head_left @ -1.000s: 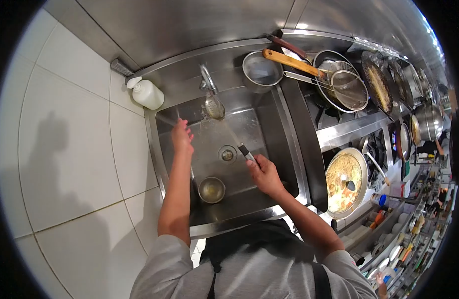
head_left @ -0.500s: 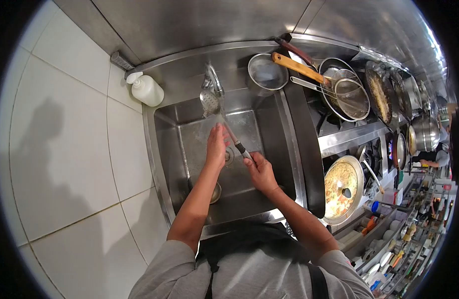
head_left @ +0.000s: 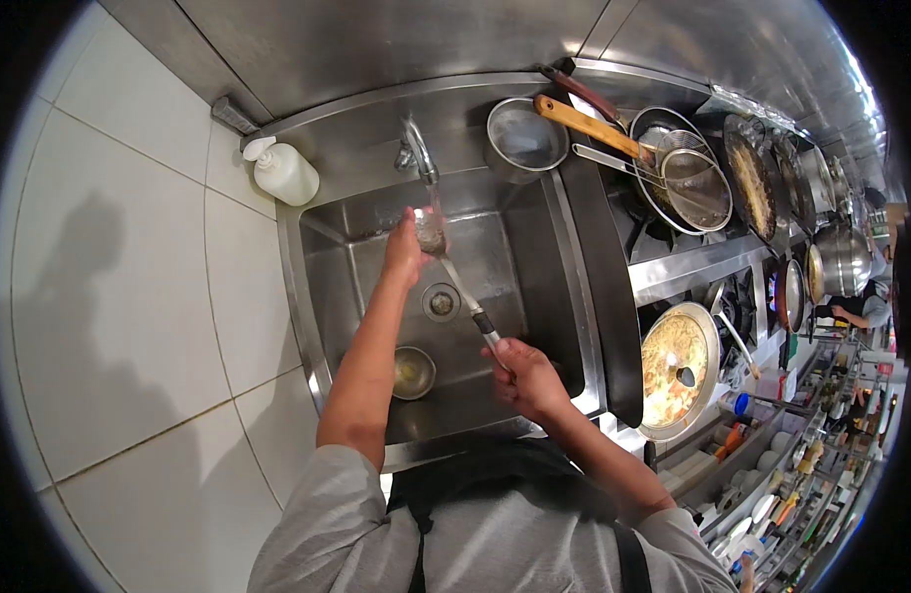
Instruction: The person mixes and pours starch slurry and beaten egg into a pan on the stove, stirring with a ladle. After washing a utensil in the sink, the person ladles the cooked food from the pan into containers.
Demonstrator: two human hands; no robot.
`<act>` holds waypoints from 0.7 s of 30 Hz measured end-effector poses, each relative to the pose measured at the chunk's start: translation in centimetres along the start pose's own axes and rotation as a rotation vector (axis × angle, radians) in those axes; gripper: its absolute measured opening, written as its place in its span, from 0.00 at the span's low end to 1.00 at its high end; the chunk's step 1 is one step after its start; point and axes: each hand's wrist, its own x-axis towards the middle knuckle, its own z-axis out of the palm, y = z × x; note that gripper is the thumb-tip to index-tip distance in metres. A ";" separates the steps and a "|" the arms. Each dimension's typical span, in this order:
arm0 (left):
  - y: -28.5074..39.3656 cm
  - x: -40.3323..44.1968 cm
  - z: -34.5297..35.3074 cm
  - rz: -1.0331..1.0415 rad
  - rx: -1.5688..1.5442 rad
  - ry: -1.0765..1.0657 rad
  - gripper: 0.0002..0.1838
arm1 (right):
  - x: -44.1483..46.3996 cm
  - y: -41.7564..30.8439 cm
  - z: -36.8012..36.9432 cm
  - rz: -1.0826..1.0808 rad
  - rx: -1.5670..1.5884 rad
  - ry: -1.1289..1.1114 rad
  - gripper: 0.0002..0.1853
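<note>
My right hand [head_left: 529, 376] is wrapped around the dark-banded handle of a slotted spoon [head_left: 462, 289], which slants across the sink [head_left: 376, 306]. At the spoon's perforated head my left hand [head_left: 406, 253] is closed around the edge, its fingertips partly hidden behind the metal. Water runs from the faucet [head_left: 418, 150] onto that head and the left fingers. Below the spoon shows the round drain [head_left: 441, 302]. A small metal bowl [head_left: 413, 373] with something yellowish inside sits on the sink floor, beside my left forearm.
A white pump bottle [head_left: 287, 175] stands at the sink's left back corner. On the right back ledge is a metal pot [head_left: 527, 136]. Strainers [head_left: 694, 188] rest over a pan on the stove. A wide pan of food [head_left: 679, 371] sits nearer. Another person [head_left: 870, 306] is far right.
The spoon's head has come down and toward me under the faucet, and my left hand has moved up-left onto it. My right hand has drawn back with the handle; the small bowl is more visible.
</note>
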 end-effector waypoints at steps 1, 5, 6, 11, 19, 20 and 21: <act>-0.5 1.2 -0.8 -0.079 -0.235 -0.085 0.25 | 0.2 -0.1 -0.5 0.087 0.248 -0.193 0.18; 0.2 2.6 -0.1 -0.219 -0.386 0.117 0.26 | -0.5 -1.7 1.0 0.123 0.239 -0.191 0.22; -0.6 3.1 -0.2 -0.205 -0.423 0.143 0.24 | -0.9 -2.1 2.0 0.060 -0.012 0.002 0.23; -2.7 -0.5 2.4 -0.122 -0.402 0.137 0.18 | 2.6 -1.1 0.8 -0.017 -0.305 0.065 0.21; -2.3 -4.0 3.2 0.173 0.117 0.033 0.19 | 2.7 -2.0 2.1 0.054 -0.190 -0.025 0.18; -1.3 -3.4 3.1 0.115 0.109 0.058 0.19 | 2.5 -1.7 2.5 0.079 -0.159 -0.019 0.18; -0.3 -2.6 2.8 0.056 0.102 0.082 0.20 | 2.2 -1.4 2.8 0.104 -0.127 -0.013 0.18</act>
